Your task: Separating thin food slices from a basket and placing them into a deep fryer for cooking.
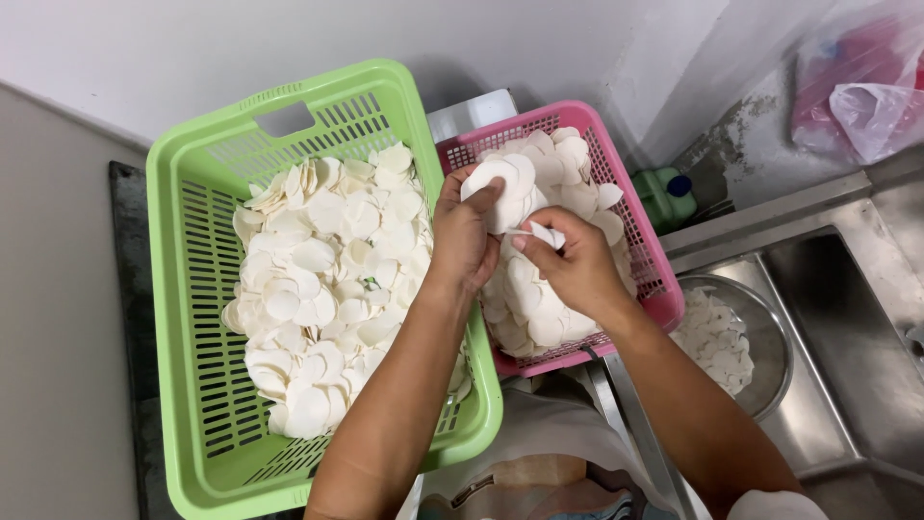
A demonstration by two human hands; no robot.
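**Where the white discs are sorted between two baskets**

Because the green basket (pixel 192 289) stands just left of the pink basket (pixel 616 154), their rims touching, both piles of thin white discs lie within easy reach of one person leaning over them. The green one holds a loose heap of single discs (pixel 327 279), spread wide. Over the pink basket's near-left edge, the left hand (pixel 464 236) grips a stack of discs (pixel 500 183) between thumb and curled fingers, tilted up so its top face shows. Just right of it, still above the pink basket, the right hand (pixel 573 260) pinches one disc (pixel 545 234) at the stack's edge with fingertips, apparently peeling it away. More stuck-together discs (pixel 568 159) fill the pink basket. Right of the pink basket, a metal bowl (pixel 770 337) in the sink holds further discs, and a green bottle (pixel 666 197) stands behind.
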